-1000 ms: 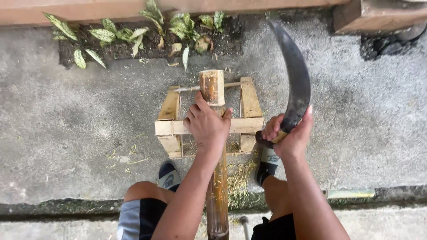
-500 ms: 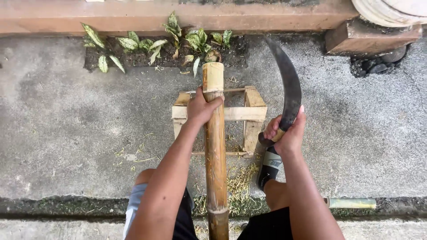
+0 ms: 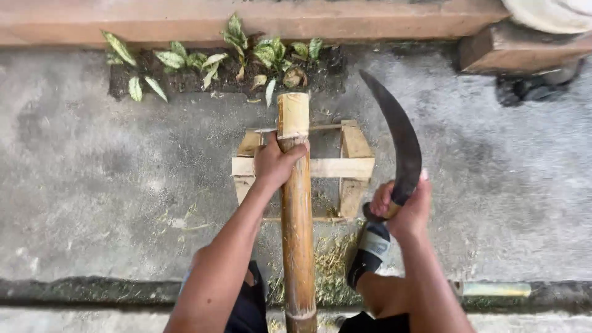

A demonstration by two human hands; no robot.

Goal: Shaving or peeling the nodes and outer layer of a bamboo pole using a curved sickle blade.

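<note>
Gripping tight — left hand (image 3: 275,163) around bamboo pole (image 3: 298,234), right hand (image 3: 407,206) around curved blade (image 3: 398,139).

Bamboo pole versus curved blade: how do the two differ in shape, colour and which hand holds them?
The bamboo pole is straight, round and tan; the curved blade is flat, dark and sickle-shaped. The left hand grips the pole near its cut top, over the wooden frame; the right hand grips the blade's handle. Both point away from the person.
</note>
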